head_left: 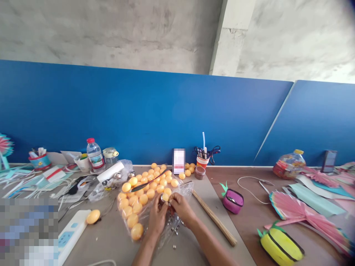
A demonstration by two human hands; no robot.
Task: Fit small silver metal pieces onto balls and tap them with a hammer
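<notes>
My left hand (158, 214) and my right hand (180, 207) meet at the middle of the table. Fingers of the left hand are closed round a small round metallic piece, next to an orange ball (165, 197). The right hand's fingers are pinched close beside it; what they hold is too small to make out. Many orange balls (150, 193) lie in a clear plastic bag behind and left of my hands, with a dark thin tool (145, 184) across them. Small shiny metal pieces (174, 246) are scattered below my hands.
Thin wooden sticks (215, 218) lie to the right, near a purple pouch (233, 201) and yellow pouch (281, 245). A white power strip (70, 236) is at the left. Behind stand a bottle (95, 157), a phone (179, 161) and a cup (202, 162).
</notes>
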